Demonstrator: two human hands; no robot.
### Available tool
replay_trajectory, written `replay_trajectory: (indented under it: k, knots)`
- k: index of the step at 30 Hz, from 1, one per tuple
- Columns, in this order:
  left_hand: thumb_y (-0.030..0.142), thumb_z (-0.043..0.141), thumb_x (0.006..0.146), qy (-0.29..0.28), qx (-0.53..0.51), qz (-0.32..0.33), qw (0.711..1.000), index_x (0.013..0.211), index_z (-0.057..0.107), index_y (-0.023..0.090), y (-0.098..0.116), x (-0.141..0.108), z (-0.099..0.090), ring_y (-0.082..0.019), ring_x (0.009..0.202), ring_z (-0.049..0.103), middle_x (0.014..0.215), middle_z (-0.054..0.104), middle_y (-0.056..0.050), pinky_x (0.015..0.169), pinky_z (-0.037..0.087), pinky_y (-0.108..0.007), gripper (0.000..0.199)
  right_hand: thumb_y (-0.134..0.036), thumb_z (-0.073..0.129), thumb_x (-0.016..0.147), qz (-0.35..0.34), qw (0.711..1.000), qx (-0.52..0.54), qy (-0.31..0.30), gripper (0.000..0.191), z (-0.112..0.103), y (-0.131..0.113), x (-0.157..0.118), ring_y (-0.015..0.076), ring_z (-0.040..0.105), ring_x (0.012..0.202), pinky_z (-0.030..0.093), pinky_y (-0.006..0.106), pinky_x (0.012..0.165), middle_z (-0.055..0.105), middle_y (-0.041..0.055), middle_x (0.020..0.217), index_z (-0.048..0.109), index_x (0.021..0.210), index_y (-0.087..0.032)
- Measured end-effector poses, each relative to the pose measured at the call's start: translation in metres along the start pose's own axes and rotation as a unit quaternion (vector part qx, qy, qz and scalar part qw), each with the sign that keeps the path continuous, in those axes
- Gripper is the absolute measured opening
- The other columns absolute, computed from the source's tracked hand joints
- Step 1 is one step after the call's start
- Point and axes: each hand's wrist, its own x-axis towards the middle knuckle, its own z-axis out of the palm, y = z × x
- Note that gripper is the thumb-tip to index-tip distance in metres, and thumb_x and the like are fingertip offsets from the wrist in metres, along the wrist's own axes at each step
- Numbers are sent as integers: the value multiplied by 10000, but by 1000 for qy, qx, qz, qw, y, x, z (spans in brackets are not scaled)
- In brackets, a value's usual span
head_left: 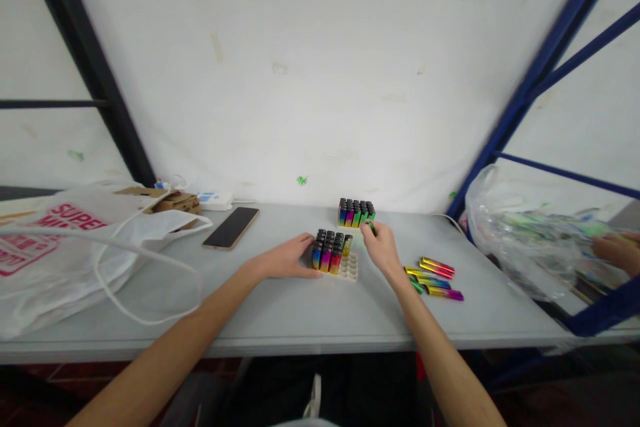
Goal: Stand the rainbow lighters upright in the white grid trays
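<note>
My left hand (290, 257) grips the left side of a white tray (349, 275), thumb at its front corner and fingers behind. Rows of upright lighters (327, 255) with black tops and shiny rainbow bodies fill the tray's left part; round holes show at its right. Just right of and above the tray, my right hand (381, 247) is closed on a lighter (370, 227), its dark and green end showing past the fingers. Several loose lighters (435, 278) lie on the table to the right of that hand.
A second block of upright lighters (356, 212) stands behind, near the wall. A phone (231, 228) lies at left, beside a white plastic bag (65, 247) and a white cable (135, 317). On the right are a blue metal frame (525, 90), clear plastic bags (520, 233) and another person's hand (617, 250).
</note>
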Motion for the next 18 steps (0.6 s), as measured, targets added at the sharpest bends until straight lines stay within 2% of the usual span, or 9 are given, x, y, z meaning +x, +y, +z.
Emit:
replay_trajectory:
  k: [3, 6, 8, 14, 18]
  knots:
    - [548, 869, 816, 0, 3, -1, 1000, 1452, 603, 181, 2, -1, -1, -393, 1331, 633, 1444, 650, -172, 1199, 482, -508, 781, -555, 437, 897, -6, 1000, 1, -13, 412, -1, -3, 1, 165, 426, 599, 279, 302, 595, 445, -20, 571, 416, 615, -256]
    - [561, 869, 815, 0, 7, -2, 1000, 1448, 607, 185, 4, -1, -2, -395, 1331, 636, 1437, 655, -170, 1202, 480, -506, 781, -619, 445, 925, -13, 999, 5, -33, 478, 0, -6, 2, 170, 451, 608, 305, 301, 616, 478, -14, 585, 442, 621, -250]
    - [576, 870, 807, 2, 6, -3, 1000, 1437, 613, 175, 4, -1, -2, -395, 1336, 632, 1433, 654, -174, 1212, 471, -506, 790, -632, 441, 923, -12, 999, 7, -39, 487, 1, -6, 2, 168, 442, 610, 302, 301, 621, 470, -16, 587, 437, 619, -251]
    - [565, 875, 799, 4, -17, 1, 1000, 1435, 610, 180, 1, 0, -1, -383, 1329, 637, 1434, 649, -165, 1179, 503, -492, 789, -519, 436, 902, -27, 999, -13, -40, 356, 3, -6, 1, 161, 395, 622, 250, 296, 611, 415, -33, 594, 405, 661, -260]
    - [566, 884, 787, 3, -15, -3, 1000, 1444, 610, 182, 0, 0, -1, -394, 1342, 629, 1449, 646, -170, 1190, 493, -506, 808, -580, 438, 977, -34, 997, -32, -61, 417, 0, -8, 2, 170, 428, 633, 279, 297, 621, 437, -34, 618, 425, 712, -259]
